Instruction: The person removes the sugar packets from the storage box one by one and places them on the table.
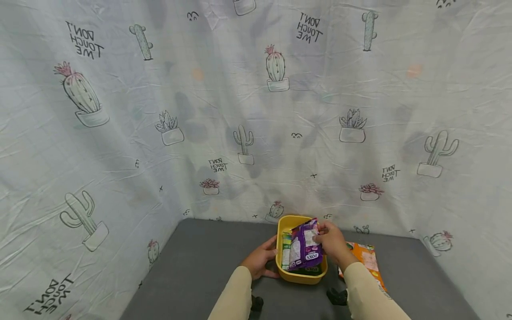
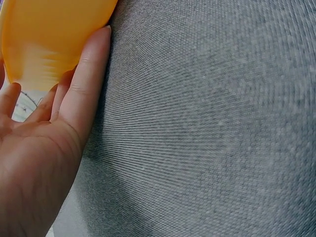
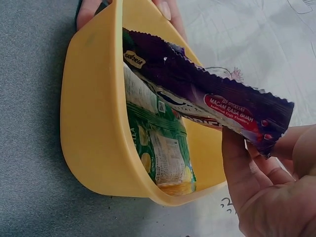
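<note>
In the head view, my right hand [image 1: 333, 242] pinches the edge of a purple Fox's candy packet [image 1: 307, 249] between thumb and fingers. The packet [image 3: 207, 94] slants up out of a yellow plastic tub [image 1: 300, 278], its far end still inside the walls. Green packets [image 3: 160, 143] lie at the bottom of the tub, partly hidden under the purple one. My left hand [image 1: 260, 259] cups the tub's left side. Its thumb [image 2: 86, 79] lies along the yellow wall, with the other fingers bent around behind, as the left wrist view shows.
An orange packet [image 1: 366, 258] lies flat on the grey table [image 1: 216, 249], right of the tub and partly behind my right forearm. A white curtain [image 1: 256, 111] printed with cacti hangs at the table's back and sides.
</note>
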Demonstrator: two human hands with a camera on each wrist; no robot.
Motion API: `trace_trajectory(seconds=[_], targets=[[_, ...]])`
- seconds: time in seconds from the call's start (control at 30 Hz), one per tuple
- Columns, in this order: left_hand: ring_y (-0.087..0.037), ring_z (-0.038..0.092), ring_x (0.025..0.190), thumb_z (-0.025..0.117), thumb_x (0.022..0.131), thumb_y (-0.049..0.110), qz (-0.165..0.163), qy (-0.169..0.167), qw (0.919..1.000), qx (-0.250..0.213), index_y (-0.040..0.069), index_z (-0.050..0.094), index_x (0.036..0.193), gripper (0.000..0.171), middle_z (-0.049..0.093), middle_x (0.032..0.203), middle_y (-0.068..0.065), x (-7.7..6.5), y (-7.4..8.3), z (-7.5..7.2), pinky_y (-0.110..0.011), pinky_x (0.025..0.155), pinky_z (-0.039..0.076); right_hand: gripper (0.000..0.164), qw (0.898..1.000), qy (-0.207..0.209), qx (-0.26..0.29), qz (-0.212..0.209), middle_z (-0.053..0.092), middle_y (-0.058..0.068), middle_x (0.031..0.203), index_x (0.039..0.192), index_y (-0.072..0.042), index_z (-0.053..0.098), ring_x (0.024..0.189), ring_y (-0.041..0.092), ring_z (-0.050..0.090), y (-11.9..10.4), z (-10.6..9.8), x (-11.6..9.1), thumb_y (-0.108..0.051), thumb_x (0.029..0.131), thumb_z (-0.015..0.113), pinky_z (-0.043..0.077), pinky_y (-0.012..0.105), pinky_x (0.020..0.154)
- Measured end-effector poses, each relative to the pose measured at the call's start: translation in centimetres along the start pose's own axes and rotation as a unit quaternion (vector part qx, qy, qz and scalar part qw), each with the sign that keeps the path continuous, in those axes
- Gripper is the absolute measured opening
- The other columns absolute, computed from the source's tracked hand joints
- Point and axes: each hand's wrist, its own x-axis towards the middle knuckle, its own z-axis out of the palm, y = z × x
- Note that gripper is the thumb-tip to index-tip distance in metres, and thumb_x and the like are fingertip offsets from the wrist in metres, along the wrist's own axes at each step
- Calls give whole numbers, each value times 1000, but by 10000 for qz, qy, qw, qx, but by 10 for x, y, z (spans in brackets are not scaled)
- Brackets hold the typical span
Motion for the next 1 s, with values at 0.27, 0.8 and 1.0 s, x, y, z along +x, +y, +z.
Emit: trace_trajectory(seconds=[0.27,0.8,1.0], targets=[[-41,53,139,58,114,19,-11,-2,10000,20,18,31,175,66,44,166,-19,0,-2,-1,-68,79,61,20,10000,-27,65,-17,57,21,116,125,1,55,84,31,69,-2,-4,-1,4,107,63,64,42,65],[-42,51,142,60,113,19,-38,9,10000,-79,19,32,174,67,42,167,-20,0,-1,-3,-70,81,60,23,9991,174,284,-246,56,22,117,125,3,51,83,28,68,-8,-26,-5,7,105,63,63,42,64],[-40,52,141,60,113,19,9,-45,10000,-81,19,32,174,67,42,168,-19,0,-3,-3,-68,81,61,25,9993,164,237,-252,58,23,117,129,4,51,84,28,68,-8,-41,-9,3,107,63,63,42,63]])
